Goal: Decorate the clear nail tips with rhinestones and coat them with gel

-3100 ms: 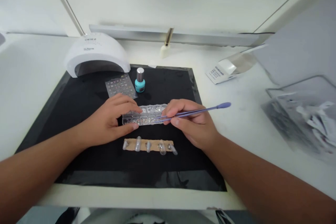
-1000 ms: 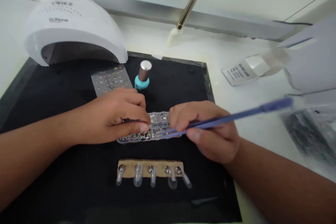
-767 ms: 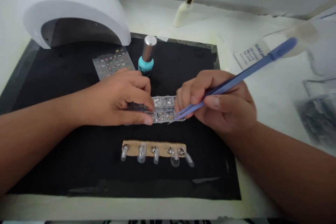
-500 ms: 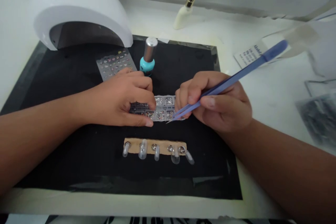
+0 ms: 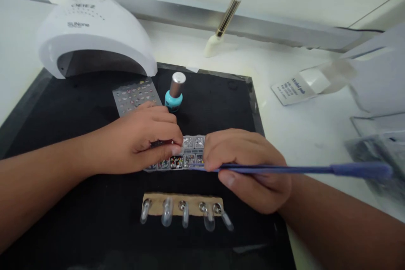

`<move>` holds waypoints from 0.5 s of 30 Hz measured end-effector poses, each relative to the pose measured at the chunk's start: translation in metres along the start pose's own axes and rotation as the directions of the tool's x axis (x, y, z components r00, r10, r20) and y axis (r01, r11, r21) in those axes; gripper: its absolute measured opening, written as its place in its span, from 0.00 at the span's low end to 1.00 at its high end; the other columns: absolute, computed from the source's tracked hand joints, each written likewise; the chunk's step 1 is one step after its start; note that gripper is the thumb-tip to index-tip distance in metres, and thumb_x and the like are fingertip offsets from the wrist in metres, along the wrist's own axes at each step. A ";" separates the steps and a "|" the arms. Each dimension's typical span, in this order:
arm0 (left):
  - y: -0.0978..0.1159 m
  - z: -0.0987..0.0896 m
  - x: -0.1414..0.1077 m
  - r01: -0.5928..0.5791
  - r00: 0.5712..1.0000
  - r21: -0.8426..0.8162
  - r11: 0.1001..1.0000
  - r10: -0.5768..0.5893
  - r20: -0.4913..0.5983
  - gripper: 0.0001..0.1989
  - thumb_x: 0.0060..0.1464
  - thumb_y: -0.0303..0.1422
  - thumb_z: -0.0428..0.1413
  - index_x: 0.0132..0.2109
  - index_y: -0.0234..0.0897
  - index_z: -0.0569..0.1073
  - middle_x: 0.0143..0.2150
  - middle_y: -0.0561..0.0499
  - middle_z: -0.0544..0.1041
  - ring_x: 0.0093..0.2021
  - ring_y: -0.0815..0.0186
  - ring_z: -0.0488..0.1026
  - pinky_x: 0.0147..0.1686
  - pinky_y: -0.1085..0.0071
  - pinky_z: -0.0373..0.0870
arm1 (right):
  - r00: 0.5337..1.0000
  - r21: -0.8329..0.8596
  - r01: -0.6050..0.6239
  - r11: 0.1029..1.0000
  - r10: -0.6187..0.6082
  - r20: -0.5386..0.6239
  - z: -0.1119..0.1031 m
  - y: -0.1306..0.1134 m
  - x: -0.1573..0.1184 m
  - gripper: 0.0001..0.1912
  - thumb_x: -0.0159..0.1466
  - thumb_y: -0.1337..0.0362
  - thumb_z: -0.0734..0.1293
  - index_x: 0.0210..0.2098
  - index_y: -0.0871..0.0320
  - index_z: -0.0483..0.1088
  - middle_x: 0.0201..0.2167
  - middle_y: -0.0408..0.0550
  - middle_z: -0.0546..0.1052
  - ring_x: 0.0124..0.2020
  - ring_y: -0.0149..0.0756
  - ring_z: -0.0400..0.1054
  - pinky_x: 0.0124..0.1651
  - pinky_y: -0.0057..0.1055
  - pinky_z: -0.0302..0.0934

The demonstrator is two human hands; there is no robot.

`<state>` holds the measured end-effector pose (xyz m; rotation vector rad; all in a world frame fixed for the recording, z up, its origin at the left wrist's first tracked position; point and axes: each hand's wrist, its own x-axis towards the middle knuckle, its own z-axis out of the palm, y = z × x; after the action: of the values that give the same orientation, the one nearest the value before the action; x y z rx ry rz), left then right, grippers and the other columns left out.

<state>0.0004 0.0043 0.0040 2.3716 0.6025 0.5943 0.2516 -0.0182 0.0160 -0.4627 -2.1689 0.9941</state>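
Observation:
A clear compartment case (image 5: 193, 152) of tiny rhinestones lies on the black mat, partly covered by both my hands. With thumb and index finger pressed together, my left hand (image 5: 152, 139) pinches what looks like a small clear lid on the case. Just below those fingertips, one compartment shows its multicoloured stones more sharply than its neighbours. Blue tweezers (image 5: 300, 169) are held nearly level in my right hand (image 5: 249, 164), their tips over the front row of compartments. I cannot tell whether the tips grip a stone. The right knuckles rest by the case's right end.
In front sits a tan strip (image 5: 155, 206) with several clear nail tips on metal mounts. Behind are a teal bottle (image 5: 174, 100), a sticker sheet (image 5: 136, 96) and a white nail lamp (image 5: 104, 36). A brush-like bottle (image 5: 213, 44) and an alcohol-pad box (image 5: 292, 90) stand beyond the mat.
My left thumb and index finger have closed together on the case. My right hand has rolled over, bringing the tweezers from slanted to nearly level. The camera view has tilted upward.

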 end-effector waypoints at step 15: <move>0.003 0.001 0.001 0.050 0.999 -0.032 0.998 -0.050 -0.003 0.08 0.69 0.31 0.52 0.40 0.40 0.74 0.33 0.54 0.74 0.37 0.64 0.70 0.40 0.62 0.56 | 0.997 -0.237 0.018 0.971 0.001 0.080 0.001 -0.002 -0.001 0.06 0.69 0.71 0.63 0.44 0.56 0.67 0.31 0.47 0.78 0.36 0.36 0.76 0.44 0.32 0.73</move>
<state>0.0028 0.0021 0.0051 2.3192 0.6474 0.5823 0.2511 -0.0202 0.0167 -0.5320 -2.3723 0.7617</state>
